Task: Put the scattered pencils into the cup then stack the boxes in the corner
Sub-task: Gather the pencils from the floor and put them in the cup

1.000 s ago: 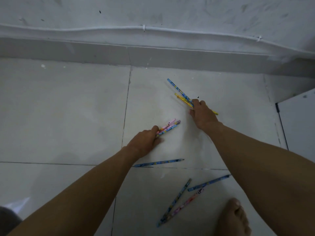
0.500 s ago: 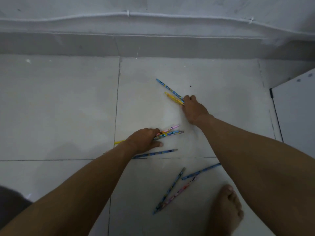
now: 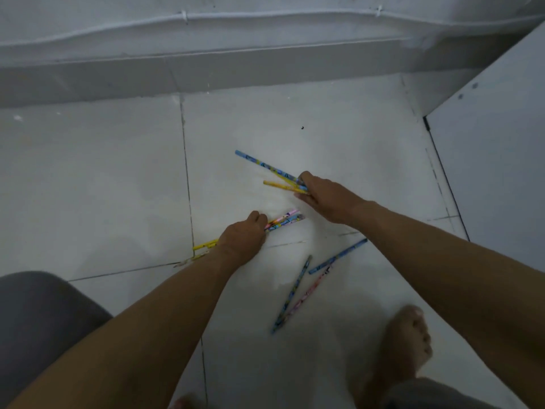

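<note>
My left hand (image 3: 243,239) is closed around a bunch of pencils (image 3: 284,220), pink and blue ends sticking out to the right and yellow ends to the left, low over the floor. My right hand (image 3: 323,196) grips a blue pencil and a yellow pencil (image 3: 268,168) that point up and left. Three loose pencils lie on the tile below the hands: a blue one (image 3: 339,256), a dark blue one (image 3: 292,293) and a pink one (image 3: 309,293). No cup or boxes are in view.
White tiled floor (image 3: 103,178) runs to a grey skirting and white wall (image 3: 236,63) at the top. A white panel (image 3: 495,160) stands at the right. My bare foot (image 3: 408,335) rests near the loose pencils; a grey-clad knee (image 3: 38,314) is at the lower left.
The single blue pencil that lay below my left hand is gone from the floor. My left hand's bunch now shows yellow ends on its left. My right hand has lifted its two pencils.
</note>
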